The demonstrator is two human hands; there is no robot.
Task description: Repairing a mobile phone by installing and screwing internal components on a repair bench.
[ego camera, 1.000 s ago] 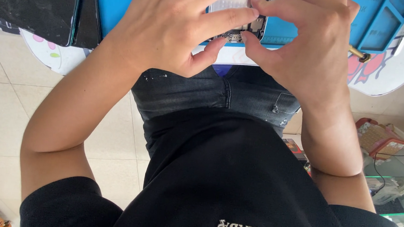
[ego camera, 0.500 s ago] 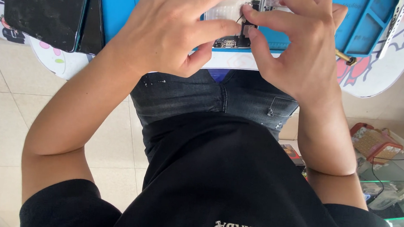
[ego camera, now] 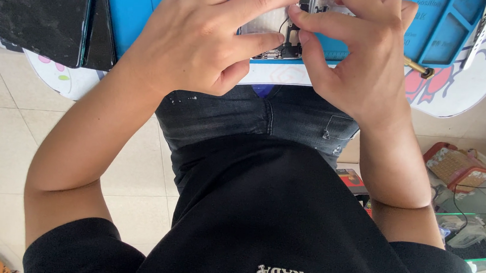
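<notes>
An opened phone [ego camera: 268, 27] with its silver inside and small dark parts showing lies at the near edge of a blue work mat [ego camera: 138, 4]. My left hand [ego camera: 204, 37] covers its left side, with the fingers curled over the body and holding it. My right hand [ego camera: 357, 59] comes in from the right. Its thumb and forefinger are pinched together on a small dark part near the phone's lower middle. Both hands hide much of the phone.
Two dark screen panels [ego camera: 40, 14] lie stacked at the mat's left. A brass-tipped tool [ego camera: 416, 67] rests at the right, on the white table [ego camera: 457, 94] with cartoon prints. To the lower right are a red device [ego camera: 457, 166] and glass shelves [ego camera: 465, 220] with cables.
My hands have shifted a little toward the top of the view. The right thumb and forefinger have closed in tighter on the phone's inside.
</notes>
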